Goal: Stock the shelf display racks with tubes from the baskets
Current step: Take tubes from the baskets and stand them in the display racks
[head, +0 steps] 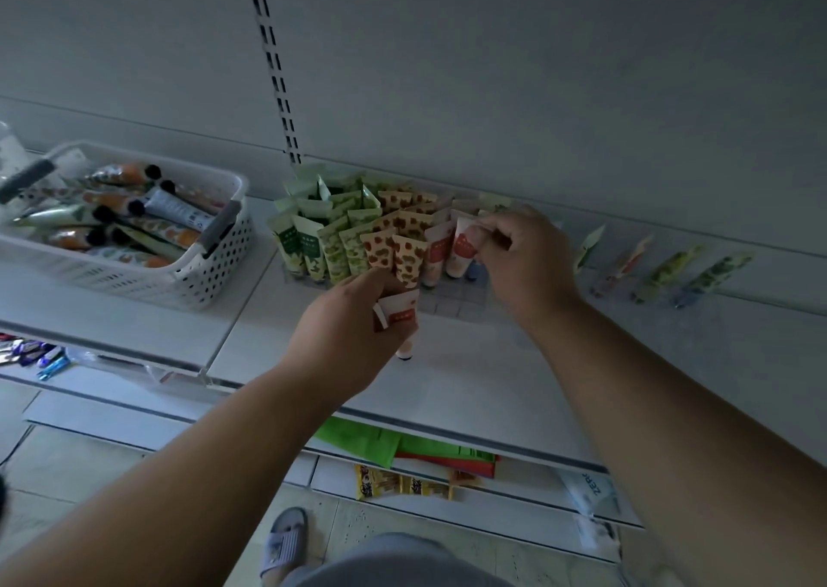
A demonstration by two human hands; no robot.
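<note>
Small tubes (380, 246) stand cap-down in the clear rack (452, 306); longer tubes (134, 210) fill the white basket (210, 273).

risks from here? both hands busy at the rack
1. The right hand pinches a red-and-white tube in a tightly packed rack; pushing it in could tip neighbouring tubes.
2. The left hand holds spare tubes near the shelf front edge; one might slip and fall to the floor.
</note>
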